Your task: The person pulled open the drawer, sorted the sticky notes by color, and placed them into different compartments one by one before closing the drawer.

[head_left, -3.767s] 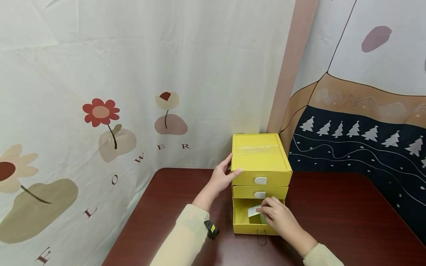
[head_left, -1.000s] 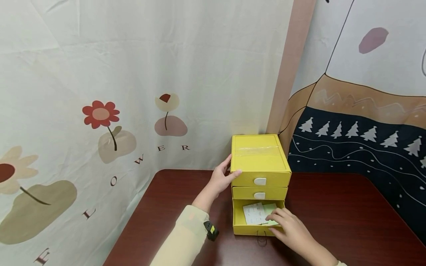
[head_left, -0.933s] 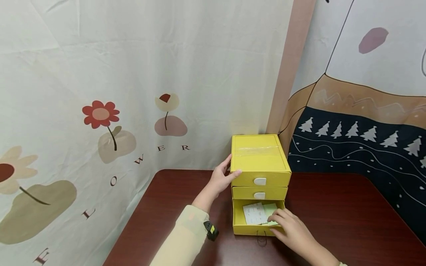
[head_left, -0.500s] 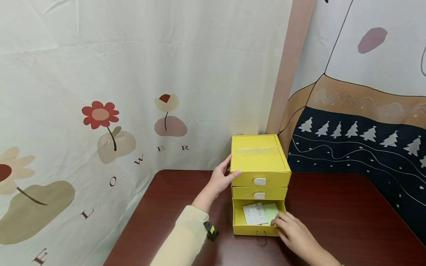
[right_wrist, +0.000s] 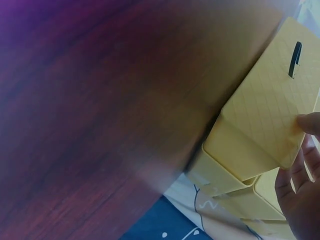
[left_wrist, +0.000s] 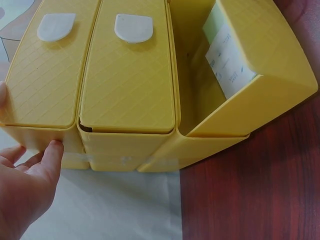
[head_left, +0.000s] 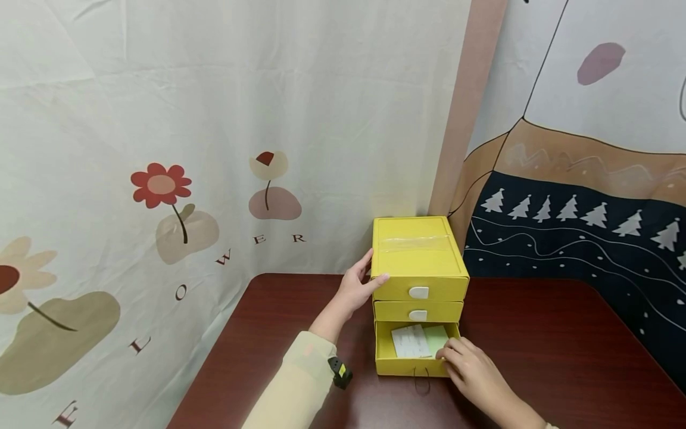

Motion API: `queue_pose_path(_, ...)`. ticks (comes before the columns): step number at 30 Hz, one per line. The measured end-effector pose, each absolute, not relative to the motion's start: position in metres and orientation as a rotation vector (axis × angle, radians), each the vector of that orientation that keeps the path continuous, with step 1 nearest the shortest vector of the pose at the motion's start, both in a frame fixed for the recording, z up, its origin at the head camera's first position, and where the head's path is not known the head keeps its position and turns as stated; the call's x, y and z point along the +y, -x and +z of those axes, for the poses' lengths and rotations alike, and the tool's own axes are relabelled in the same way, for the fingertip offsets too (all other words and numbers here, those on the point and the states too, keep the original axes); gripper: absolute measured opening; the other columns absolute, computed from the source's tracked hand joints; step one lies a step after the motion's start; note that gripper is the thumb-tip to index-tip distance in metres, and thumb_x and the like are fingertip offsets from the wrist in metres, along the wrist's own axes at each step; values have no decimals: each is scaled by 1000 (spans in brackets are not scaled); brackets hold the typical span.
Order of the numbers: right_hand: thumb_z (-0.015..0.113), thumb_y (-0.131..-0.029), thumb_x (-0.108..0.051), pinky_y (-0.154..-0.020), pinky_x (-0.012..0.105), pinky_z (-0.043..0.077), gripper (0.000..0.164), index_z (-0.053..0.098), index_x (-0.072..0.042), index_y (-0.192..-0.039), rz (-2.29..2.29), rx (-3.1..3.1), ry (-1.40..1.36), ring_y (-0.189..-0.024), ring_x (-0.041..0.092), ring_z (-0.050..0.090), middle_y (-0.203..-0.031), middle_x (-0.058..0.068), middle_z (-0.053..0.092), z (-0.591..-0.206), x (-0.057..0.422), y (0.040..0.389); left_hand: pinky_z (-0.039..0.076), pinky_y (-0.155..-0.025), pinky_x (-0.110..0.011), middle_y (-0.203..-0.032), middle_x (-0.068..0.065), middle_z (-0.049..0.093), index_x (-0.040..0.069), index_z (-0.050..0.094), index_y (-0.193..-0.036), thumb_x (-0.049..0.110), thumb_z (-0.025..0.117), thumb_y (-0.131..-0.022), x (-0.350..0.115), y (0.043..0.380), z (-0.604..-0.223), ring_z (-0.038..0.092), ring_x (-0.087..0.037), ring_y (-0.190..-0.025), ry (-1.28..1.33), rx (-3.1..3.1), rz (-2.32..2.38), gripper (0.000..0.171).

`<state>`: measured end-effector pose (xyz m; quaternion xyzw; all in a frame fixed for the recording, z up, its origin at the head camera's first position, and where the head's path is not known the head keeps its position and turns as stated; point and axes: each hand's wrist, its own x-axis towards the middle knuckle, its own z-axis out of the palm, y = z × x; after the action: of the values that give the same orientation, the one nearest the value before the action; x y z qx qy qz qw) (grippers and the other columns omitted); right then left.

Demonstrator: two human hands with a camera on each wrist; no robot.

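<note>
A yellow drawer unit point(head_left: 415, 256) stands on the table, its bottom drawer point(head_left: 399, 367) pulled out. Inside that drawer lie a white printed paper point(head_left: 409, 342) and a pale green paper point(head_left: 436, 337); the left wrist view shows the white paper point(left_wrist: 230, 67) too. My left hand point(head_left: 355, 289) rests on the unit's upper left corner, thumb at the front, fairly straight fingers along the side. At the drawer's front right corner, my right hand point(head_left: 473, 366) pinches the rim. In the right wrist view its thumb point(right_wrist: 309, 123) presses the front panel, fingers behind the edge.
Two upper drawers with white tabs point(head_left: 418, 292) are closed. A thin dark loop point(head_left: 422, 382) hangs from the bottom drawer's front. The unit stands on a dark red-brown table point(head_left: 546, 345), near a printed curtain point(head_left: 332, 149) behind it.
Earlier my right hand held the white paper over the drawer; now it lies inside. The right hand moved to the drawer's right corner, and the drawer shifted slightly inward. The left hand stayed put.
</note>
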<state>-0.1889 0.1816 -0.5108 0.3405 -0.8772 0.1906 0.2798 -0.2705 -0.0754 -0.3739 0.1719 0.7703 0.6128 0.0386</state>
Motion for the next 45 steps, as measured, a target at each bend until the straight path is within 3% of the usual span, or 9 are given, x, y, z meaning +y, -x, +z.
queue_pose_path(7,60,-79,-13,-58,23,41,9,61,-20,-85,468,-2365,-892,-74,7,43,-85,-12,48,-512,182,194,26,-100,-42,-142,-6,23,14,19,-141,24,62,-82,-75,270,-374,21,-20,-129,-530,2358,1883,73)
queue_pose_path(12,67,-72,-8,-57,24,41,18,61,-20,-84,425,-2382,-856,-73,6,42,-85,-12,47,-513,181,196,28,-99,-37,-141,-6,24,15,19,-141,26,62,-82,-75,270,-374,22,-20,-129,-518,2374,1859,73)
queue_pose_path(18,58,-84,-18,-56,25,41,4,62,-18,-85,403,-2374,-841,-72,9,42,-85,-10,48,-514,181,200,28,-99,-37,-142,-5,23,15,19,-141,26,62,-82,-75,270,-375,21,-19,-129,-514,2366,1865,74)
queue_pose_path(30,71,-67,-7,-54,27,41,22,60,-19,-83,336,-2355,-817,-71,11,43,-82,-7,48,-512,178,211,28,-99,-36,-142,-4,24,16,19,-141,27,62,-82,-75,271,-374,21,-18,-129,-506,2362,1861,74)
queue_pose_path(45,72,-64,-5,-53,30,42,24,61,-17,-82,277,-2377,-734,-74,15,46,-84,-4,49,-512,174,214,28,-99,-38,-142,-5,23,16,20,-141,27,62,-82,-75,271,-374,21,-19,-129,-507,2385,1854,74)
